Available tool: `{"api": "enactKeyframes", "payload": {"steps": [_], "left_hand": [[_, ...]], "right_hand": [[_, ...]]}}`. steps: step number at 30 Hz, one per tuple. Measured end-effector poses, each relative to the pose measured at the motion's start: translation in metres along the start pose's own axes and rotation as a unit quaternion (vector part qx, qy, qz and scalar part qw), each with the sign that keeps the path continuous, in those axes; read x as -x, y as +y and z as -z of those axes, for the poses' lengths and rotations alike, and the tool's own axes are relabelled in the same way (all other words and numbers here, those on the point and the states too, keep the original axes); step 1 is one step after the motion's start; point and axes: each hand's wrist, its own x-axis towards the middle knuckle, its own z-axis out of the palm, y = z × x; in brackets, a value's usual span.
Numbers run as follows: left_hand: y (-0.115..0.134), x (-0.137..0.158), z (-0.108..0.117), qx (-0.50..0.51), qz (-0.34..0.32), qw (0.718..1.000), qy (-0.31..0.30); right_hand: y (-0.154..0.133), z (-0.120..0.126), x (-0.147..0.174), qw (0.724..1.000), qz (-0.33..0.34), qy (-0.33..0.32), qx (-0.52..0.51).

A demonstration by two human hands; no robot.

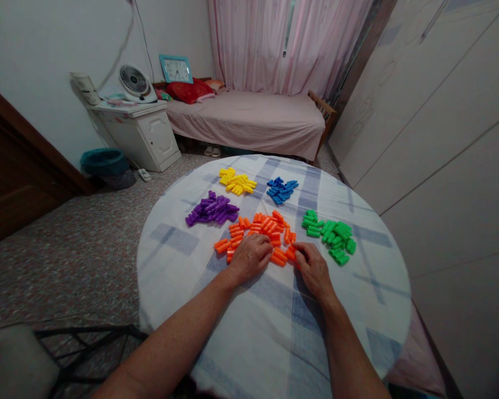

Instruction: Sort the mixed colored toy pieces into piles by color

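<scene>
On the round table, a pile of small orange plastic pieces point(266, 224), shaped like short tubes or pen caps, spreads out in front of me. My left hand point(251, 257) rests at the near side of this pile, its fingers curled together and pointing down; whatever is under them is hidden. A short distance to the right, my right hand point(314, 267) has its thumb and fingers closed around an orange plastic piece point(290, 254) at the pile's right edge. More orange pieces point(278, 257) lie between the two hands.
Beyond the orange pile lie purple pieces point(213, 209), yellow pieces point(238, 182) and blue pieces point(281, 190). Green pieces point(336, 235) are to the right. A checked cloth point(258, 327) covers the table point(170, 288). A bed point(249, 119) stands behind, a wardrobe point(441, 144) at right.
</scene>
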Motion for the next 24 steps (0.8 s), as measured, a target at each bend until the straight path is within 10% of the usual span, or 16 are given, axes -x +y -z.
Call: {"api": "enactKeyframes", "payload": {"steps": [24], "left_hand": [[0.0003, -0.0006, 0.0014, -0.01, -0.004, 1.0, 0.002]], "right_hand": [[0.0024, 0.0008, 0.0007, 1.0, 0.007, -0.011, 0.007]]}}
